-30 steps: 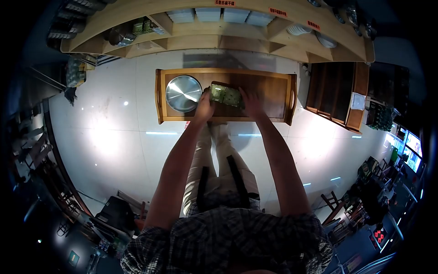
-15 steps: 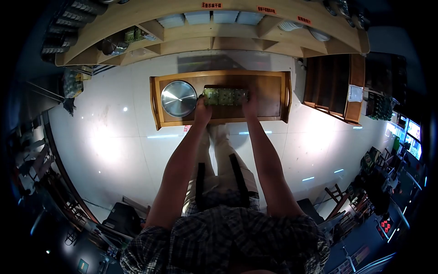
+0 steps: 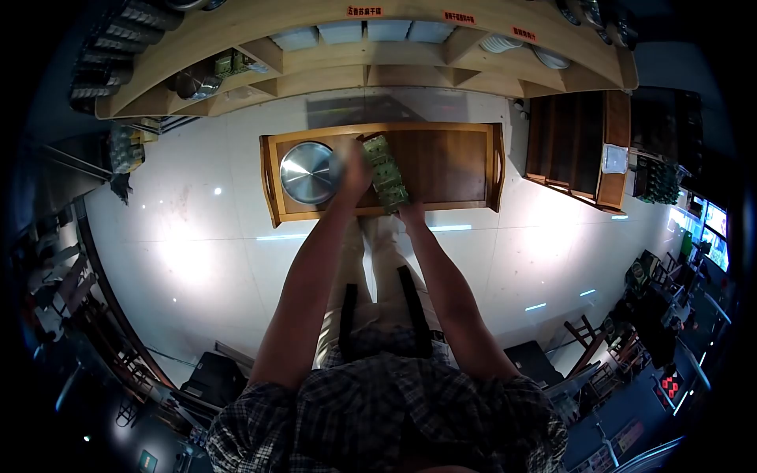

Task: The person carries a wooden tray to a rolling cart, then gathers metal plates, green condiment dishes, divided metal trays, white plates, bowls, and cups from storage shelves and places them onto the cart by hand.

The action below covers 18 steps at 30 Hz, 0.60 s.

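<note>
Person in plaid shirt (image 3: 386, 402) handles 1 long green pack (image 3: 385, 175) over a wooden tray (image 3: 453, 164), R hand (image 3: 409, 212) grasping its near end. L hand (image 3: 356, 167) blurs by the far end; can't tell its grip. Pack slants btwn the 2 hands, R of 1 round metal pan (image 3: 306, 173). Beyond: wooden shelf (image 3: 335, 81) w/ 3 orange labels (image 3: 365, 12).

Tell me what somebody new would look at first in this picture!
Probably the shiny round metal dish, bright against the brown wooden tray, at the tray's left end. Next might come the green patterned box, slanting beside the dish, with the blurred left hand near its upper end and the right hand at its lower end. Orange labels also stand out on the pale wooden shelf at the top.
</note>
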{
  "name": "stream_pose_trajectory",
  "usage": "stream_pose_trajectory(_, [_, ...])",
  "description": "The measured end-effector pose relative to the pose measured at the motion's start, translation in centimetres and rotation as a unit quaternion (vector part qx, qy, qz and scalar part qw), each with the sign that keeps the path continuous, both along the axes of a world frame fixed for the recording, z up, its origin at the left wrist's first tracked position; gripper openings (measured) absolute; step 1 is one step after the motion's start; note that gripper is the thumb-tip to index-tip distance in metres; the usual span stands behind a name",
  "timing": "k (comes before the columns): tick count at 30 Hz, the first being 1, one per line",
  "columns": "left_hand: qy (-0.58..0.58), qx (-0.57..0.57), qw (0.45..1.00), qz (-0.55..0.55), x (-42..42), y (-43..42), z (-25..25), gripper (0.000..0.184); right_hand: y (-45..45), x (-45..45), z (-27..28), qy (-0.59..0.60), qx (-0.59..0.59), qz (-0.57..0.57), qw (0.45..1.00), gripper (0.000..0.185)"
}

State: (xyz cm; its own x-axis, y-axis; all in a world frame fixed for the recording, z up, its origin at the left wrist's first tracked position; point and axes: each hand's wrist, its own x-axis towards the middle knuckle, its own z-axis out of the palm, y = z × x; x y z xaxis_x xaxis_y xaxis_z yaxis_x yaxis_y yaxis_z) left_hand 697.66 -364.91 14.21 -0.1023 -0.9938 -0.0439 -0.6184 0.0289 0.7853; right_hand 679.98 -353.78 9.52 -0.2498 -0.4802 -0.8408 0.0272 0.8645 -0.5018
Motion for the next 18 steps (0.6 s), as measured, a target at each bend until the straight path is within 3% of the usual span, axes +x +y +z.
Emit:
stream_pose_trajectory(1, [-0.011, -0.030, 0.999, -0.002, -0.1, 0.0, 0.0, 0.054, -0.8, -0.2, 2.2, 0.127, -0.023, 0.131, 0.983, 0.057])
stream_pose_trajectory(2, [-0.070, -0.133, 0.988, 0.031, -0.1, -0.1, 0.7, 0.052, -1.5, -0.6, 3.9, 0.249, -0.045, 0.256, 0.933, 0.048])
stream_pose_trajectory(3, [-0.128, -0.234, 0.962, 0.063, -0.1, -0.1, 1.1, 0.050, -2.3, -1.0, 5.0, 0.249, -0.045, 0.256, 0.933, 0.048])
stream_pose_trajectory(5, [-0.108, -0.209, 0.971, 0.035, 1.0, 0.2, 0.9, 0.055, -4.4, -2.5, 6.1, 0.307, -0.047, 0.346, 0.885, 0.052])
stream_pose_trajectory(6, [-0.088, -0.184, 0.979, 0.008, 1.4, 0.5, 0.7, 0.059, -5.1, -4.1, 4.2, 0.305, -0.046, 0.347, 0.885, 0.052])
stream_pose_trajectory(8, [-0.078, -0.166, 0.983, 0.011, 1.7, 1.3, -0.8, 0.057, -6.1, -6.8, -1.1, 0.295, -0.178, 0.233, 0.910, 0.046])
stream_pose_trajectory(9, [-0.067, -0.148, 0.987, 0.013, 1.8, 1.6, -1.4, 0.055, -6.5, -6.8, -1.1, 0.294, -0.179, 0.233, 0.910, 0.046])
stream_pose_trajectory(10, [-0.068, -0.149, 0.987, 0.013, 1.6, 2.0, -0.3, 0.055, -6.8, -6.7, -0.9, 0.315, -0.199, 0.200, 0.906, 0.044])
stream_pose_trajectory(12, [-0.071, 0.014, 0.997, 0.026, 0.8, 3.4, 1.7, 0.041, -7.2, -6.3, 1.1, 0.335, -0.219, 0.166, 0.901, 0.041])
stream_pose_trajectory(14, [-0.080, 0.025, 0.995, 0.045, 0.3, 4.3, 0.4, 0.040, -7.6, -4.7, 5.9, 0.326, -0.229, 0.185, 0.898, 0.039])
stream_pose_trajectory(16, [-0.089, 0.035, 0.993, 0.065, 0.3, 4.2, 0.3, 0.039, -7.6, -3.8, 7.2, 0.331, -0.245, 0.170, 0.895, 0.039])
stream_pose_trajectory(18, [-0.052, 0.127, 0.989, 0.059, 0.4, 4.1, 0.4, 0.039, -7.3, -3.5, 8.3, 0.336, -0.259, 0.156, 0.892, 0.039])
